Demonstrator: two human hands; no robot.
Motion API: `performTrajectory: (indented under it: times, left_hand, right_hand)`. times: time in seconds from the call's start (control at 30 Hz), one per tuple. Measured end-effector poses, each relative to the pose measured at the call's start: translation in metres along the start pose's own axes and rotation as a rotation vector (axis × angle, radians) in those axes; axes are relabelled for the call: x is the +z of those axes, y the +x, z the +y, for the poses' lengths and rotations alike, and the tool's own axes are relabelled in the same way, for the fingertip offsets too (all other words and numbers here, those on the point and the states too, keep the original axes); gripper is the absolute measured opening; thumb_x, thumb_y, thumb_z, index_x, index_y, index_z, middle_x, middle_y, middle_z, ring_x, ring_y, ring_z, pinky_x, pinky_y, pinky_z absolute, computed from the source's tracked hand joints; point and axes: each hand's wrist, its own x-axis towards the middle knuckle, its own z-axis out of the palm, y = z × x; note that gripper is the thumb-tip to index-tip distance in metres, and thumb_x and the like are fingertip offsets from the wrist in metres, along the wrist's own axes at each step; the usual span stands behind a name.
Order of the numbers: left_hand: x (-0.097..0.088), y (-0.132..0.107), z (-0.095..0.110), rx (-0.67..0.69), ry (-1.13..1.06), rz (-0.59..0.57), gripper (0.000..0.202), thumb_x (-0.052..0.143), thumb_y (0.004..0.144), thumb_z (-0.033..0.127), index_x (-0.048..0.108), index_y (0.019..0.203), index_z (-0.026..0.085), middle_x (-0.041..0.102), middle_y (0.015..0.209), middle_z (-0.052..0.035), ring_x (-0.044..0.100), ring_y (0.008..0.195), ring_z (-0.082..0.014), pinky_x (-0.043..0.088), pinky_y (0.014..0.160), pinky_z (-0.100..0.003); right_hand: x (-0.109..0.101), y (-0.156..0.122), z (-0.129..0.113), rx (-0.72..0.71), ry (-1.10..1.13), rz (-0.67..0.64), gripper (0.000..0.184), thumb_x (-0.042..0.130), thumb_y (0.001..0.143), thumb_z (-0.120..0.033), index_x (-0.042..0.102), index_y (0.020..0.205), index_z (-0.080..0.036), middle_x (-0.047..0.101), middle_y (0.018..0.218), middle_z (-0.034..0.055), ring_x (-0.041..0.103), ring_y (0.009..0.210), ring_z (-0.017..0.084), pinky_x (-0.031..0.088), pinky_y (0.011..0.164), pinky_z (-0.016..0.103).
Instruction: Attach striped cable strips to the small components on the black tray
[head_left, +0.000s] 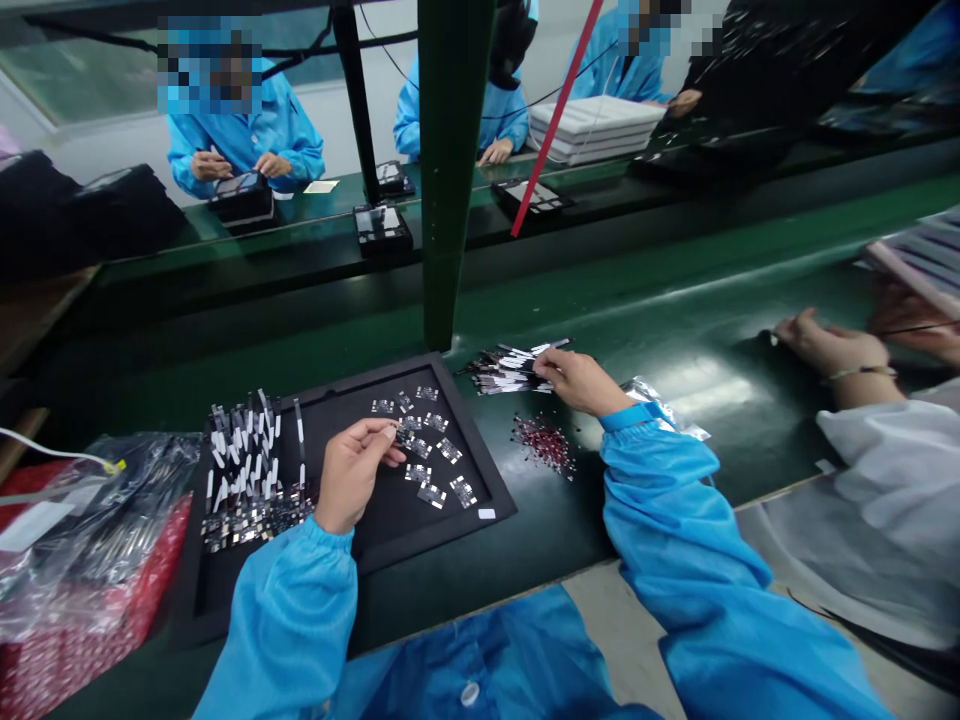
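My left hand (356, 475) hangs over a black tray (480, 505), its fingertips pinched close to several small metal-and-black components (431, 450). I cannot tell whether those fingers hold a piece. My right hand (574, 382) lies on the far edge of a loose pile of black-and-white strips (506, 370) beside the tray, hiding part of it. Rows of similar strips (244, 470) stand on the tray's left side. Below my right hand is a scatter of tiny dark red parts (544, 445), with a clear plastic bag (660, 400) just beyond my wrist.
A co-worker's hands (832, 345) in white sleeves work at the right of the green bench (712, 320). A plastic bag over red packaging (82, 560) lies at the left. A green post (450, 170) rises ahead, and more workers sit across a second bench.
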Motion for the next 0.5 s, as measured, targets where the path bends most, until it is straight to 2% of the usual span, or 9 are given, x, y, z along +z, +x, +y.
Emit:
performTrajectory:
  times: [0.2, 0.37, 0.5]
  left_hand:
    - [0.0, 0.002, -0.001, 0.01, -0.012, 0.023, 0.029, 0.076, 0.079, 0.039, 0.072, 0.093, 0.014, 0.068, 0.066, -0.0018, 0.067, 0.06, -0.0143, 0.052, 0.058, -0.024]
    - [-0.002, 0.005, 0.0, 0.031, 0.018, 0.017, 0.034, 0.079, 0.075, 0.042, 0.074, 0.094, 0.014, 0.07, 0.071, -0.003, 0.068, 0.062, -0.0155, 0.054, 0.059, -0.025]
    - [-0.005, 0.011, 0.002, 0.011, 0.031, 0.061, 0.042, 0.084, 0.067, 0.044, 0.074, 0.096, 0.016, 0.074, 0.083, -0.0035, 0.069, 0.067, -0.0165, 0.059, 0.062, -0.026]
  right_hand:
    - [-0.004, -0.001, 0.002, -0.033, 0.102, 0.006, 0.028, 0.051, 0.091, -0.018, 0.072, 0.11, -0.017, 0.074, 0.113, 0.0119, 0.068, 0.105, 0.026, 0.049, 0.093, 0.036]
    - [-0.011, 0.001, -0.008, -0.049, 0.106, 0.054, 0.027, 0.048, 0.094, -0.014, 0.073, 0.105, -0.015, 0.073, 0.111, 0.0127, 0.067, 0.104, 0.023, 0.047, 0.095, 0.034]
    - [-0.017, 0.008, -0.02, -0.024, 0.062, 0.101, 0.019, 0.054, 0.093, -0.013, 0.073, 0.095, -0.017, 0.074, 0.103, 0.0105, 0.067, 0.1, 0.022, 0.045, 0.092, 0.032]
